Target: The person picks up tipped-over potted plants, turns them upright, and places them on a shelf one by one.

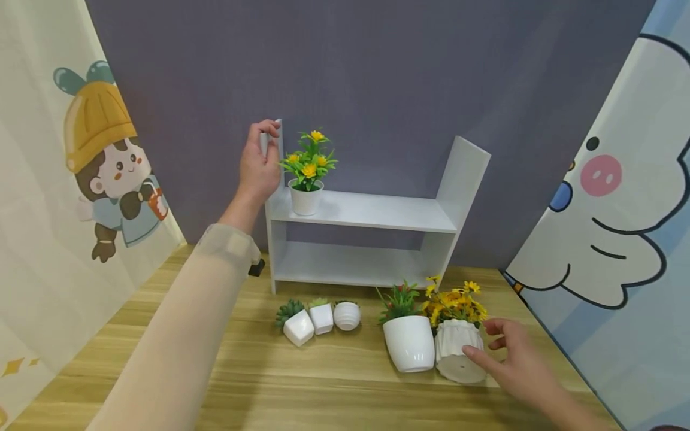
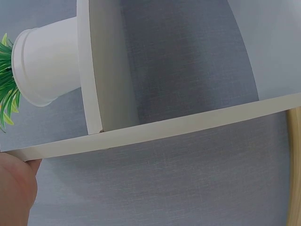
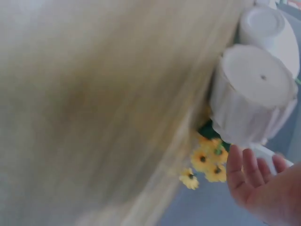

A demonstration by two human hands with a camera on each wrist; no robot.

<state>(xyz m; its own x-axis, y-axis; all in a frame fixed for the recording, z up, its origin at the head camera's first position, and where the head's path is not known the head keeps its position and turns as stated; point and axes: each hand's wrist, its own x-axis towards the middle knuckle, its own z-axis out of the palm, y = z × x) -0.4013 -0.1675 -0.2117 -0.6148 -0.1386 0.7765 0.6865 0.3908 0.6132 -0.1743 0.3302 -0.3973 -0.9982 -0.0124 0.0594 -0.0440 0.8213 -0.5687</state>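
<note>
A white two-tier shelf [image 1: 366,212] stands against the grey backdrop. My left hand [image 1: 268,142] grips the top of its left upright; the left wrist view shows the panel edge [image 2: 164,128] and part of that hand [image 2: 16,190]. On the upper tier beside it stands a small white pot of yellow flowers [image 1: 306,197], also seen in the left wrist view [image 2: 47,66]. My right hand [image 1: 487,341], fingers spread and open, reaches at the right side of a ribbed white pot of yellow flowers [image 1: 458,354] that leans on the table. The right wrist view shows the ribbed pot [image 3: 251,101] just beyond the straight fingers [image 3: 247,169].
A smooth white pot with a green plant [image 1: 409,344] leans against the ribbed one. Three small white succulent pots [image 1: 321,317] lie in front of the shelf. A small black object [image 1: 256,267] sits by the shelf's left foot. Cartoon-printed curtains flank the wooden table [image 1: 323,389].
</note>
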